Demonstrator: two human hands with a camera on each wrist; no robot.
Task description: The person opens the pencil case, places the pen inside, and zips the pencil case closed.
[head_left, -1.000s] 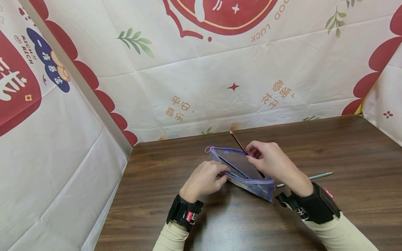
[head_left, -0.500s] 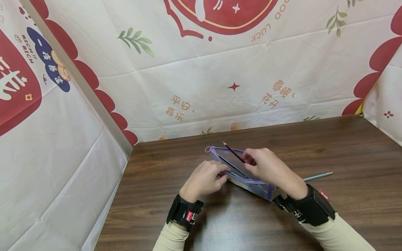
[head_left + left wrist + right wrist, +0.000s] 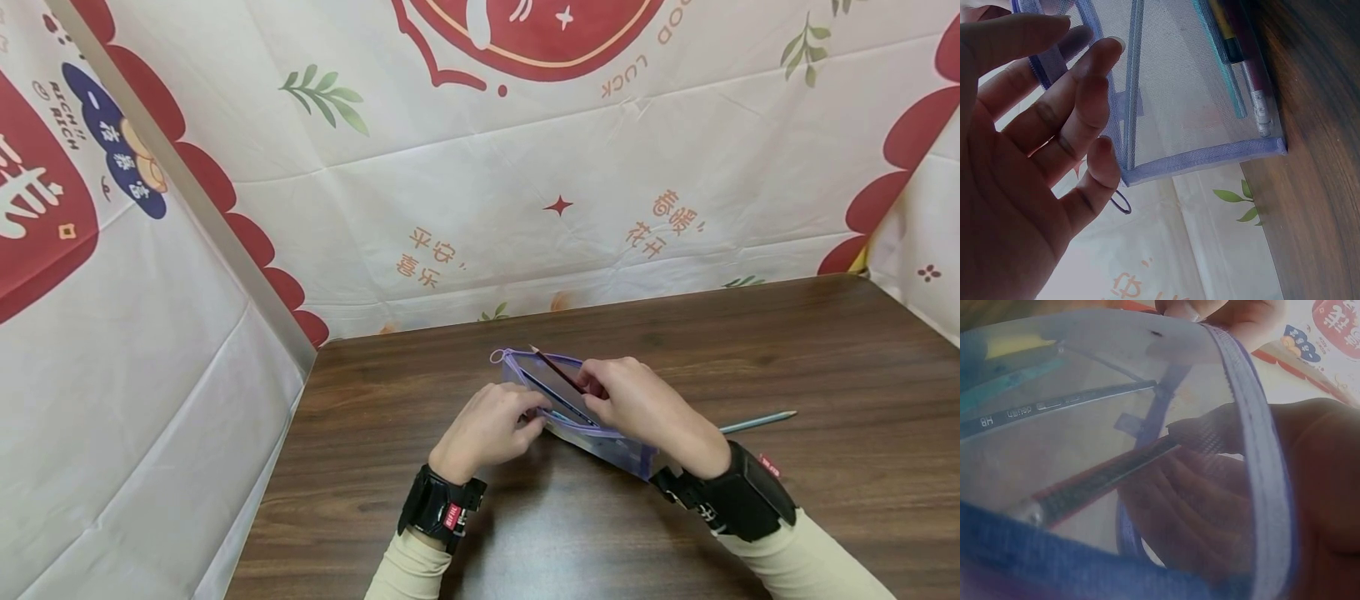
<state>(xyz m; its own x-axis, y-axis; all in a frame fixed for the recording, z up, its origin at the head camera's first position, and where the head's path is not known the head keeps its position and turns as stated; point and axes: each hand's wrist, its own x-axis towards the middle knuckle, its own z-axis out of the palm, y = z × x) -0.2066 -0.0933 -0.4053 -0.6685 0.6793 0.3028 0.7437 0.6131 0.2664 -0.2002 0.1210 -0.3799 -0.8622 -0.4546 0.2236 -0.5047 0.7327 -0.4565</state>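
Note:
A purple-trimmed mesh pencil case point(image 3: 611, 450) lies on the table with its zip mouth open. My left hand point(image 3: 486, 427) pinches the near edge of that mouth; the left wrist view shows the trim between thumb and finger. My right hand point(image 3: 641, 404) reaches into the mouth and pinches a dark red pencil point(image 3: 553, 367), whose sharpened tip stands at the far rim. Through the mesh in the right wrist view, its other end is inside the case. Also inside are a black pencil marked HB point(image 3: 1054, 406), a teal stick point(image 3: 1013, 383) and a yellow item point(image 3: 1019, 345).
A blue-green pencil point(image 3: 759, 422) lies on the wooden table point(image 3: 375, 500) right of the case, partly hidden by my right forearm. A printed white cloth point(image 3: 480, 192) hangs behind the table, and another point(image 3: 172, 350) borders the left side.
My right hand has lowered the dark red pencil into the pencil case, moving slightly down and left. The left hand has stayed put on the rim.

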